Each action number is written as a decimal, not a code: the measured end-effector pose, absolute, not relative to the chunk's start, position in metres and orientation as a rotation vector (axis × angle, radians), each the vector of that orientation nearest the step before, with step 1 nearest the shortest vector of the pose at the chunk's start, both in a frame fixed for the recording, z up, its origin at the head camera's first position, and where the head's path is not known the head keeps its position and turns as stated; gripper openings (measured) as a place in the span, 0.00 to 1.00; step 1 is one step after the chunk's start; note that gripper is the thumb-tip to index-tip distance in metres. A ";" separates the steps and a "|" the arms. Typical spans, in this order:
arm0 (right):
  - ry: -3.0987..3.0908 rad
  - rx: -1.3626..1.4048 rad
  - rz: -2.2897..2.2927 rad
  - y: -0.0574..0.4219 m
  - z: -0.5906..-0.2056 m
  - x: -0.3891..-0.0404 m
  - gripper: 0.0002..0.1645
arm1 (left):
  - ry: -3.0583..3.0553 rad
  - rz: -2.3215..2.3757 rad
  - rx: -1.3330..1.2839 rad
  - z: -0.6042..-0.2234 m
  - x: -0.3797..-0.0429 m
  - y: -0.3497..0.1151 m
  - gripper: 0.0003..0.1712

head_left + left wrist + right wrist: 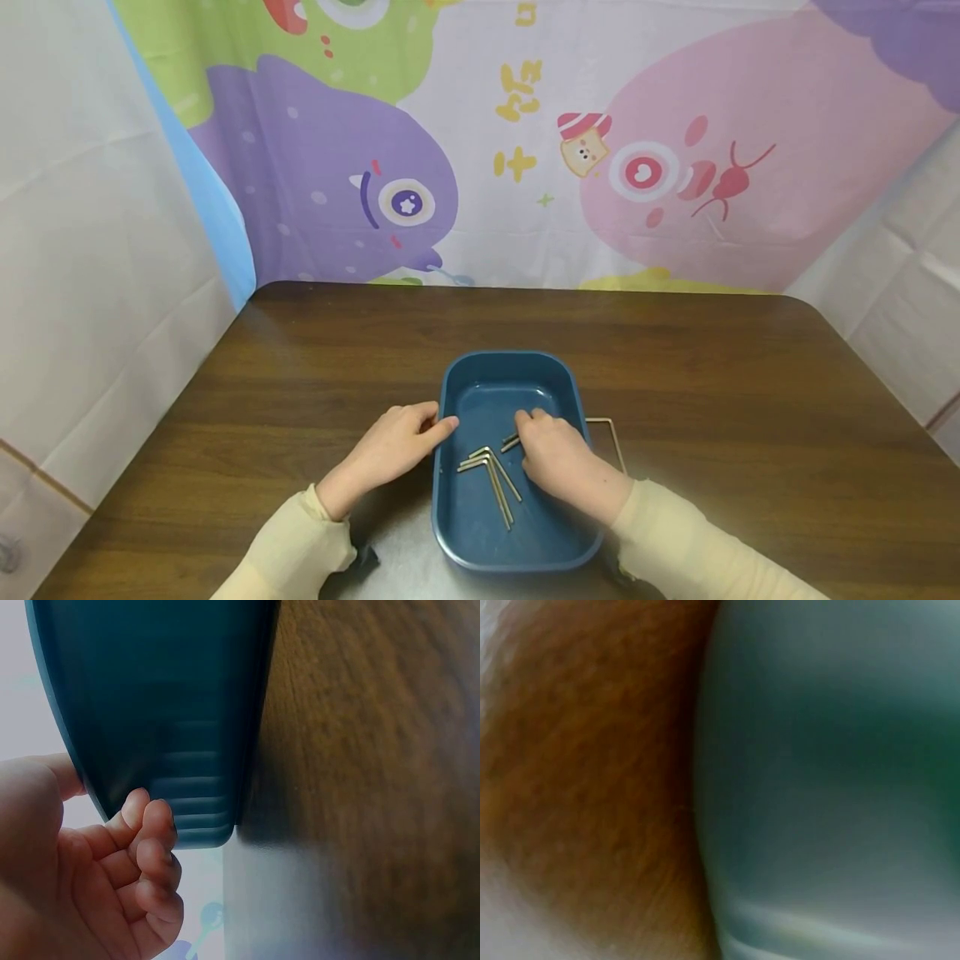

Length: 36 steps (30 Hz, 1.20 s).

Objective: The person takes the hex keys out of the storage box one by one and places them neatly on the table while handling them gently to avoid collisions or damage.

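A deep blue plastic box (510, 550) stands on the table. At its left wall, my left hand (397, 442) holds the rim, thumb over the edge and fingers bent against the ridged outer side (187, 780). My right hand (558, 458) reaches inside, its fingers curled down around metal hex keys (511, 442) whose short ends stick out to the left. Beside it on the box floor lie several L-shaped hex keys (495, 483), fanned out and overlapping. The right wrist view is blurred, with skin filling its left and the blue wall (817, 787) its right.
On the brown wooden table (337, 350), a thin L-shaped metal rod (617, 442) lies just right of the box, partly hidden by the right forearm. A cartoon-print curtain (487, 208) hangs behind the table, with pale cloth at both sides.
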State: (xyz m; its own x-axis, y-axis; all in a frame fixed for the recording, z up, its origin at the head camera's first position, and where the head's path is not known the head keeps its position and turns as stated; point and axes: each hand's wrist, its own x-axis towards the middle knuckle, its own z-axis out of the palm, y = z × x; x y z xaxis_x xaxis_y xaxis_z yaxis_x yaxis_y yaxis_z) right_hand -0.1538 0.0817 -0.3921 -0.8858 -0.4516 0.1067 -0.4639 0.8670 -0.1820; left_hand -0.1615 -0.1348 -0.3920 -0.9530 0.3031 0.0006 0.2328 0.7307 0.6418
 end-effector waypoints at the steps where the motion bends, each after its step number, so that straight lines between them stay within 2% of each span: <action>1: -2.973 0.731 0.313 0.082 -0.392 -0.154 0.11 | 2.825 1.025 0.440 -0.392 -0.162 -0.135 0.21; 36: -2.963 0.745 0.360 0.083 -0.388 -0.152 0.10 | 2.839 0.997 0.422 -0.390 -0.161 -0.134 0.21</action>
State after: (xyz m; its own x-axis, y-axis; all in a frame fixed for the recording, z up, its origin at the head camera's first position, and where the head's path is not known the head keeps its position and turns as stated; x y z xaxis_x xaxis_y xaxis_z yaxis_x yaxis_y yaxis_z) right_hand -0.1520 0.0828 -0.3878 -0.8808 -0.4581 0.1196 -0.4734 0.8556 -0.2095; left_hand -0.1605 -0.1340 -0.3901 -0.9561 0.2930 -0.0056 0.2252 0.7466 0.6260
